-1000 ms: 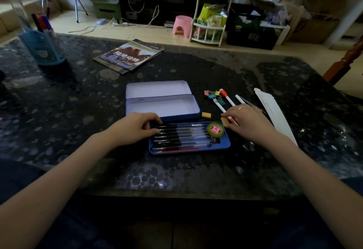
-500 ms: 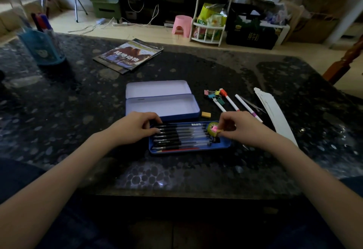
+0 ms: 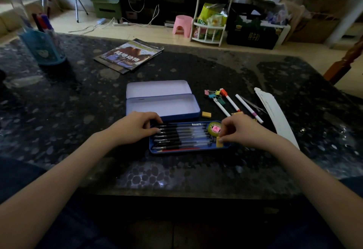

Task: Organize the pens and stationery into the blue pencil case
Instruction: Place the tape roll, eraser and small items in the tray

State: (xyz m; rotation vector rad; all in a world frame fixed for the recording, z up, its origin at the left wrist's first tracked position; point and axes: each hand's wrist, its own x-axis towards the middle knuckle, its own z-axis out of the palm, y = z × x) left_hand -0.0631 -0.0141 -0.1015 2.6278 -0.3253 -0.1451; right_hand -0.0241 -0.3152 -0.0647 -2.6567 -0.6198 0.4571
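Observation:
A blue pencil case tray [image 3: 188,151] lies near the table's front edge, filled with several black pens [image 3: 182,136], a red pencil and a round green tape roll [image 3: 214,129]. My left hand [image 3: 135,127] rests on the tray's left end, fingers on the pens. My right hand [image 3: 241,131] pinches a small yellow eraser [image 3: 219,143] at the tray's right end, just below the tape roll. Behind the tray sits the open blue tin [image 3: 163,107] with its lid up. Three white markers [image 3: 229,102], coloured binder clips [image 3: 213,95] and another yellow eraser [image 3: 206,114] lie loose to the right.
Scissors [image 3: 253,104] and a white paper strip [image 3: 275,113] lie at the right. A magazine [image 3: 129,55] lies further back, and a blue pen holder [image 3: 44,46] stands at the far left. A wooden chair [image 3: 345,64] stands by the table's right corner.
My right hand picked the yellow eraser up from beside the markers and brought it left and toward me into the tray's right end. The left hand stayed put.

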